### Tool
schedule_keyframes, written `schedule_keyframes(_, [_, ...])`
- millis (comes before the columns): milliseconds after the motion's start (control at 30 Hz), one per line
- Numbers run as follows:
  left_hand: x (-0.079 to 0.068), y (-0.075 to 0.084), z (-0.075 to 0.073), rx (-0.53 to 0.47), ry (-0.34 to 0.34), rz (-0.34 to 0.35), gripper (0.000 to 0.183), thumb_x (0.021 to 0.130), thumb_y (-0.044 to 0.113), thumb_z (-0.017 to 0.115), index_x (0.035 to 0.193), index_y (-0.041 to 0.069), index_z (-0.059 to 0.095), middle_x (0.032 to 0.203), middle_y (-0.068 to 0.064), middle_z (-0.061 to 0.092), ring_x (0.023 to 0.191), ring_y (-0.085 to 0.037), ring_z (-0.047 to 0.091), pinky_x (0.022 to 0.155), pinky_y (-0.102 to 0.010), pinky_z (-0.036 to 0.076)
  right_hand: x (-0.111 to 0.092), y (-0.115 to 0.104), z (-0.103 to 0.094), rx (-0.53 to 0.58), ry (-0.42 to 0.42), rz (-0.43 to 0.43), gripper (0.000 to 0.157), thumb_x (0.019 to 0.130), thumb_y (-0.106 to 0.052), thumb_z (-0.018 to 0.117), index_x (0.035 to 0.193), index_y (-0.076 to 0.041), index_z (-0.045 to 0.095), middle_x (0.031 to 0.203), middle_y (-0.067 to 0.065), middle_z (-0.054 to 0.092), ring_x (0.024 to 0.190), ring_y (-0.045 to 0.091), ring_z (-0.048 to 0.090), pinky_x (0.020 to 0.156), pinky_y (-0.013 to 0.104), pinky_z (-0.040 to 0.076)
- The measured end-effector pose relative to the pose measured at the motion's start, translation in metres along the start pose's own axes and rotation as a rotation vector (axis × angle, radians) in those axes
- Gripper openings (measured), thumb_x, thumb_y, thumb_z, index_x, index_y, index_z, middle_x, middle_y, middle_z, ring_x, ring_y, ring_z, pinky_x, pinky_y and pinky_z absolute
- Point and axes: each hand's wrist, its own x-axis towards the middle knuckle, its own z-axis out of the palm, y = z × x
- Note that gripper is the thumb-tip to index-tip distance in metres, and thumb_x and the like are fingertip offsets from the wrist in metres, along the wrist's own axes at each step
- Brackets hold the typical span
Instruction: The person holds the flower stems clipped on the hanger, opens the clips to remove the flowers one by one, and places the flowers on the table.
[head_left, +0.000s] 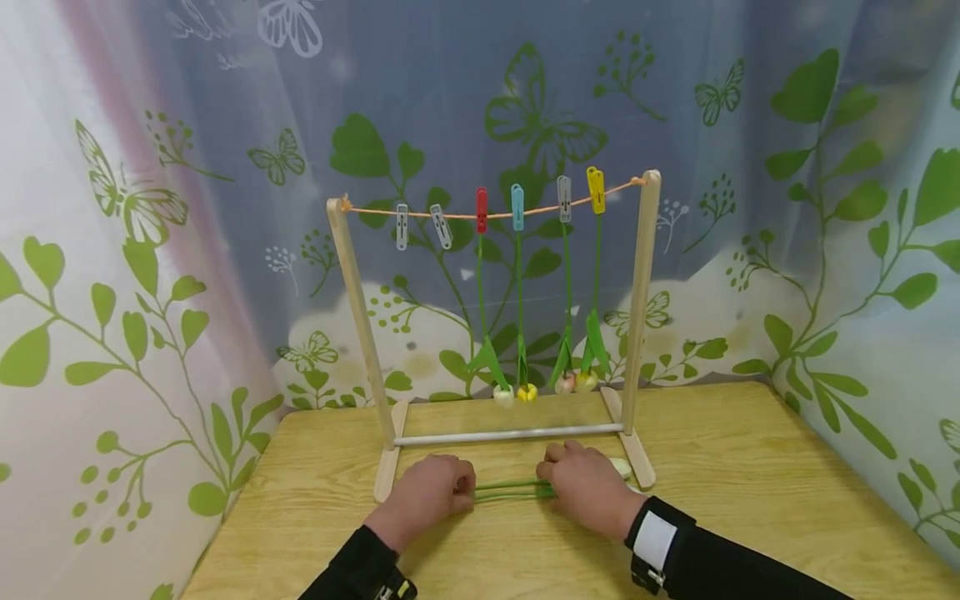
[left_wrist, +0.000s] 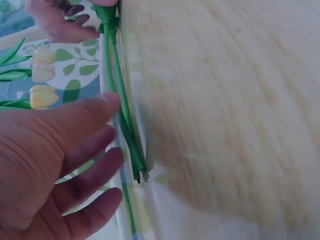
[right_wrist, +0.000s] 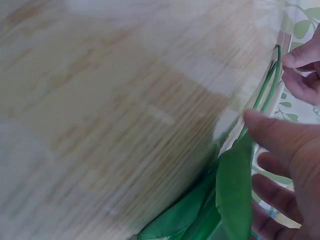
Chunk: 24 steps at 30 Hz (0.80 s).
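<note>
Left hand is lying alongside green stems, thumb tip overlapping them in view, fingers spread, slightly bent. Right hand is showing near their upper part; pale tulips are showing between the hands, wood table filling the right.

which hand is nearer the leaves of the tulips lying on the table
Right. The right hand is right at the leaves; the left hand is farther off, at the opposite end of the stems, near their bare ends.
</note>
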Motion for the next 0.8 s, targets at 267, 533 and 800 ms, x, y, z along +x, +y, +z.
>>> schedule_keyframes(267, [0.0, 0.007, -0.009, 0.056, 0.137, -0.001, 0.059, 0.08, 0.048, 0.087, 0.127, 0.019, 0.066, 0.121, -0.003, 0.063, 0.109, -0.025, 0.067, 0.089, -0.038, 0.064, 0.0, 0.001, -0.003, 0.008, 0.038, 0.036, 0.062, 0.081, -0.054, 0.085, 0.129, -0.018, 0.071, 0.125, 0.005, 0.067, 0.115, 0.03, 0.064, 0.085, 0.05, 0.065])
schedule_keyframes(533, [0.005, 0.011, -0.019, -0.081, 0.142, -0.059, 0.068, 0.083, 0.047, 0.086, 0.139, 0.02, 0.06, 0.139, -0.007, 0.058, 0.125, -0.031, 0.062, 0.098, -0.041, 0.061, 0.003, 0.003, -0.014, 0.02, 0.066, 0.049, 0.059, 0.087, -0.055, 0.079, 0.13, -0.015, 0.071, 0.127, 0.007, 0.069, 0.112, 0.029, 0.066, 0.087, 0.046, 0.065])
schedule_keyframes(800, [0.013, 0.01, -0.027, -0.26, 0.182, -0.144, 0.071, 0.088, 0.047, 0.081, 0.148, 0.022, 0.053, 0.148, -0.006, 0.055, 0.136, -0.033, 0.056, 0.11, -0.043, 0.052, 0.014, 0.015, -0.042, -0.029, 0.201, 0.033, 0.057, 0.089, -0.052, 0.078, 0.13, -0.013, 0.07, 0.123, 0.009, 0.069, 0.108, 0.03, 0.069, 0.079, 0.042, 0.067])
